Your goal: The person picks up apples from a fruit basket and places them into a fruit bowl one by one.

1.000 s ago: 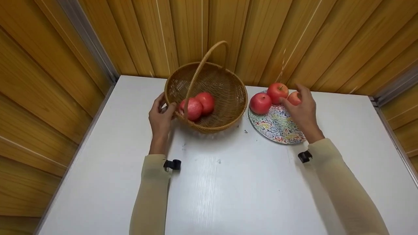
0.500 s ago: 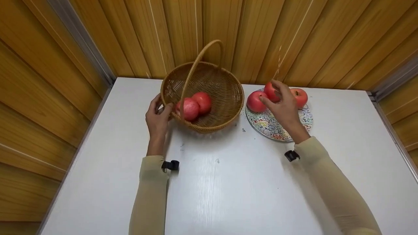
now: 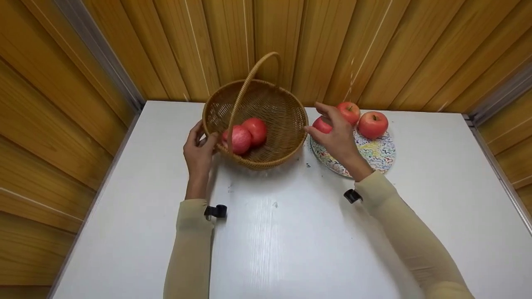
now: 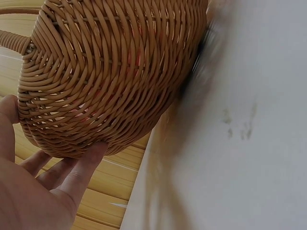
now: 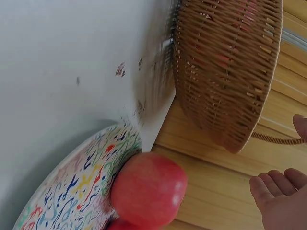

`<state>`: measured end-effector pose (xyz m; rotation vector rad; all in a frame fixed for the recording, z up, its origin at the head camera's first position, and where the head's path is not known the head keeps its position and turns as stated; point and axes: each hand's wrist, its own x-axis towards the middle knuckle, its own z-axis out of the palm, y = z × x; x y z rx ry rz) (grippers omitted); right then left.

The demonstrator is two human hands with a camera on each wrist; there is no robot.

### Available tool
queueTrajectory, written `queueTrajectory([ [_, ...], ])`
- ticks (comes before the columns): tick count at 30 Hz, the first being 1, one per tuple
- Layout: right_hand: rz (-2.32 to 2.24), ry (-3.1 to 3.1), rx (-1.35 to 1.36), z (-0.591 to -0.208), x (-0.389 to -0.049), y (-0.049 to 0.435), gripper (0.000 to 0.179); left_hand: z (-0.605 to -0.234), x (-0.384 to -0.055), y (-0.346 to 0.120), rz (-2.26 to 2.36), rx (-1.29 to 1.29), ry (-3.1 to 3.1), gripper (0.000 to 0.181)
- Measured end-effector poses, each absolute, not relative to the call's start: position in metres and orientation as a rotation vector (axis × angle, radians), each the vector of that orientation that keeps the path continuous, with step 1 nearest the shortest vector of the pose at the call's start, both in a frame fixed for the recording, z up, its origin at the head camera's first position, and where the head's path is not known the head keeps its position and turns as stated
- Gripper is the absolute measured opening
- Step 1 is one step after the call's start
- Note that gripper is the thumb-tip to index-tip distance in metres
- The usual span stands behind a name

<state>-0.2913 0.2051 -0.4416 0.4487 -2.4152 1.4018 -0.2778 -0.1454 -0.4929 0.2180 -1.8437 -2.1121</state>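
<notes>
Yellow-brown wood-grain panels (image 3: 328, 50) are ranged behind a white tabletop (image 3: 291, 241), at which apples are being handled by a person in beige sleeves (image 3: 409, 234). By the left hand (image 3: 199, 155), a round basket of brown woven wicker (image 3: 289, 124) is gripped at its near left rim, with thumb and fingers closed against it. Nothing is grasped by the right hand (image 3: 338, 135); its thumb and forefinger are parted near the basket's right side, and a pinkish-red round apple (image 3: 322, 124) is partly hidden behind them, at the left of a round white plate with a multicoloured pattern (image 3: 376, 153). On that plate, a red apple with a yellowish top (image 3: 348, 113) and a larger orange-red apple (image 3: 373, 124) are also seen. Inside the basket, beneath its arched wicker handle (image 3: 249, 81), a speckled pink-red apple (image 3: 240, 140) and a plain red apple (image 3: 255, 131) are nestled together. Any fruit is judged best pinched evenly about its widest part, raised clear of neighbours and handle, and released only once supported from below, while tipping of the basket is prevented by a steady rim hold.
</notes>
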Motion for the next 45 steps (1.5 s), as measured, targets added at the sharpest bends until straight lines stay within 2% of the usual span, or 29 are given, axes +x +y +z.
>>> queueTrajectory([
  [20, 1.216, -2.617, 0.685, -0.448, -0.306, 0.146, 0.068, -0.496, -0.28, -0.144, -2.091, 0.194, -1.855, 0.053],
  [29, 1.115, -2.654, 0.739, -0.454, -0.307, 0.139, 0.067, -0.494, -0.281, -0.145, -2.103, 0.191, -1.871, 0.053],
  [45, 0.871, -2.941, 1.029, -0.445, -0.32, 0.124, 0.075, -0.496, -0.279, -0.146, -2.08, 0.186, -1.873, 0.053],
])
